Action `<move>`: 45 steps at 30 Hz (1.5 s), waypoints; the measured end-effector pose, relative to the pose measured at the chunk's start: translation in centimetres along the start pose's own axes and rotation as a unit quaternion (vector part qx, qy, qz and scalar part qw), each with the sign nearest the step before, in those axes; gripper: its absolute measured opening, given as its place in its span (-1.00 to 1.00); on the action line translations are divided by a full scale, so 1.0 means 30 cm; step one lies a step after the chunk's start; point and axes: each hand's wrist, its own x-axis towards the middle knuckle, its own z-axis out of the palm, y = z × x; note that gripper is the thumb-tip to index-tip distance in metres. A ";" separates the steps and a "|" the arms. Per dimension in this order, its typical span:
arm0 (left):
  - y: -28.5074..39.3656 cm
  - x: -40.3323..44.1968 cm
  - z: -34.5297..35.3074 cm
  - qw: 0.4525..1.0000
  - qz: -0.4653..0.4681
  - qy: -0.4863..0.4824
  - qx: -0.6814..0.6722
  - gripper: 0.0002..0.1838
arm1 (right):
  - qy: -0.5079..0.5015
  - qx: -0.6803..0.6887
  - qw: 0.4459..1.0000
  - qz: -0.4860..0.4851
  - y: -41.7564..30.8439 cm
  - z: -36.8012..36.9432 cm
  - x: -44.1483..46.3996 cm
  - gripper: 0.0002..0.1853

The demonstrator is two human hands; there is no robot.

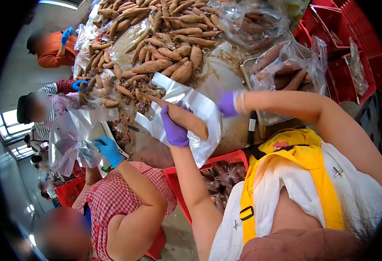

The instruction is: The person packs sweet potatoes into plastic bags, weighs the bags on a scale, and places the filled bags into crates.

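My left hand (174, 127), in a purple glove, is closed around a long sweet potato (186, 119). The sweet potato lies slanted over a white and clear plastic bag (210, 111) on the work table. To the right of the bag is my right hand (228, 104), also purple-gloved; motion smears its fingers, so I cannot make out whether it holds anything. A black object with a white label (252, 124) lies close to that hand. Beyond the bag spreads a large heap of sweet potatoes (169, 54).
A metal tray (267, 118) bears a clear bag of sweet potatoes (286, 71). Red crates (336, 37) stand at right; another red crate (173, 182) holding bagged produce is below the table edge. A blue-gloved co-worker (125, 187) handles a clear bag (75, 139). A knife (135, 129) lies nearby.
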 end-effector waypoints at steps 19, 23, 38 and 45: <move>-0.032 -0.260 -0.165 0.998 -0.034 0.003 0.049 -0.39 | 0.145 0.683 0.712 -0.066 -0.005 -0.130 -0.113 -0.74; -0.027 -0.252 -0.119 0.996 -0.041 -0.006 0.075 -0.42 | 0.177 0.710 0.682 -0.020 -0.074 -0.232 -0.198 -0.76; -0.004 -0.178 0.146 0.985 -0.047 -0.090 0.142 -0.49 | 0.410 -0.126 0.903 -0.035 -0.103 -0.293 -0.120 -0.72; -0.004 -0.172 0.177 0.961 0.072 -0.057 0.259 -0.57 | 0.412 -0.141 0.900 -0.002 -0.008 -0.248 -0.003 -0.82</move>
